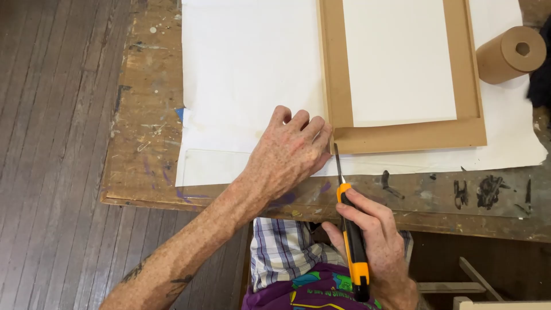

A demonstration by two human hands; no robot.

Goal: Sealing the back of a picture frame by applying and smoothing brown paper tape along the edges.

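The right hand [376, 241] has its grip closed around a utility knife [351, 229] with a black and orange handle, the forefinger laid along the top. The thin blade points away from the person, its tip at the near left corner of a brown frame [402, 136], just over the near edge of a white paper sheet [247, 69].

Just left of the blade, the left hand [290, 154] presses flat with fingers spread and bent, holding nothing; its fingertips [313, 123] touch the left side of the brown frame near that corner. Under the palm lies a clear ruler [206, 167], running left along the near edge of the white sheet.

The frame lies flat on the sheet, with a white panel [399, 63] inside it. The sheet covers the far part of a worn, paint-stained wooden desk [143, 126]. At the far right, beside the frame, a brown paper roll [511, 54] lies on its side. To the left is a plank floor [51, 161]. Near the person, a checked cloth [284, 250] shows below the desk edge.
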